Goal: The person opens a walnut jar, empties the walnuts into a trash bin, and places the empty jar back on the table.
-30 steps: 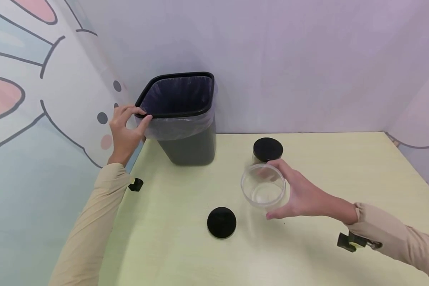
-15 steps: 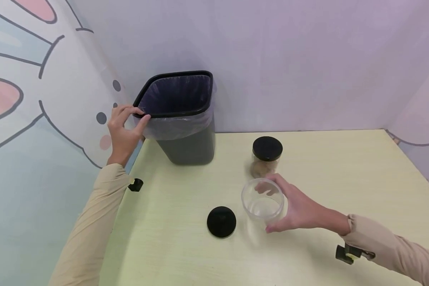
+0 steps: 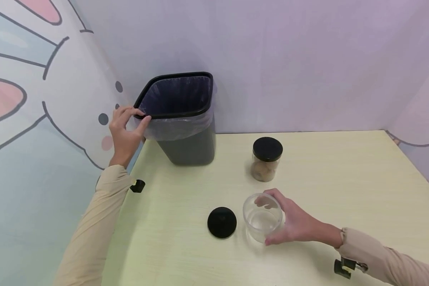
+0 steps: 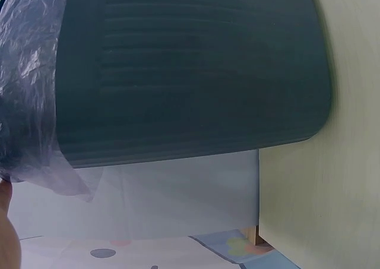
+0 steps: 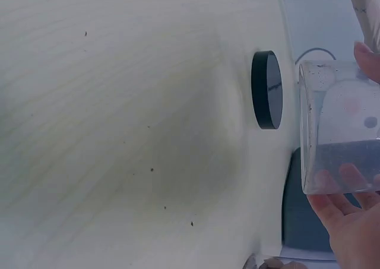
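At the back left, my left hand pinches the black rim of a grey trash bin between thumb and fingers. A clear plastic liner folds over that rim. My right hand grips a clear plastic jar from its right side. This jar is open at the top, looks empty and hangs close over the table. To its left a round black lid lies flat. In the right wrist view, fingers and thumb hold opposite sides of the jar.
A lidded clear jar with brownish contents stands behind the held jar on the pale wooden table. The purple-grey wall rises at the table's back edge. On the left is a wall with cartoon drawings.
My right hand has brought the empty jar down and toward me, away from the lidded jar, which now shows fully. My left hand has stayed on the bin's rim.
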A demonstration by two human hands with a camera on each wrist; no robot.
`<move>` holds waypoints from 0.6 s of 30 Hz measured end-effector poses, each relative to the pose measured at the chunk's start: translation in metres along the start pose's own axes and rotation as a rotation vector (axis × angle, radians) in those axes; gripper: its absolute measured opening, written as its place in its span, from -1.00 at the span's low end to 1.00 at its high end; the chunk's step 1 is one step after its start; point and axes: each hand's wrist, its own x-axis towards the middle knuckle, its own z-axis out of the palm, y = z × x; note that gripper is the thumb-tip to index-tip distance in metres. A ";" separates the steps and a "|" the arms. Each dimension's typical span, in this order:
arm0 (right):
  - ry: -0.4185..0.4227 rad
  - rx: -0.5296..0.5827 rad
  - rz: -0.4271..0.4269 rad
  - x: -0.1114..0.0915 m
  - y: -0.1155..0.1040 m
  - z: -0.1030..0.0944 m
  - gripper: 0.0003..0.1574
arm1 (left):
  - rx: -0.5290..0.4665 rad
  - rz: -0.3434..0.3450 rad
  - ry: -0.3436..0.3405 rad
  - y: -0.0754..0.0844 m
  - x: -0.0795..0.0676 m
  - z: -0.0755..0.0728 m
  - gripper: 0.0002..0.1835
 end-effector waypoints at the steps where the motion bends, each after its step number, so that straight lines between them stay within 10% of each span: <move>1: 0.003 -0.002 -0.010 -0.001 0.002 0.002 0.17 | 0.000 -0.003 0.002 0.000 0.000 0.000 -0.86; 18: 0.042 -0.052 0.022 -0.016 0.014 0.024 0.20 | 0.049 -0.020 0.071 0.004 -0.006 0.006 -0.85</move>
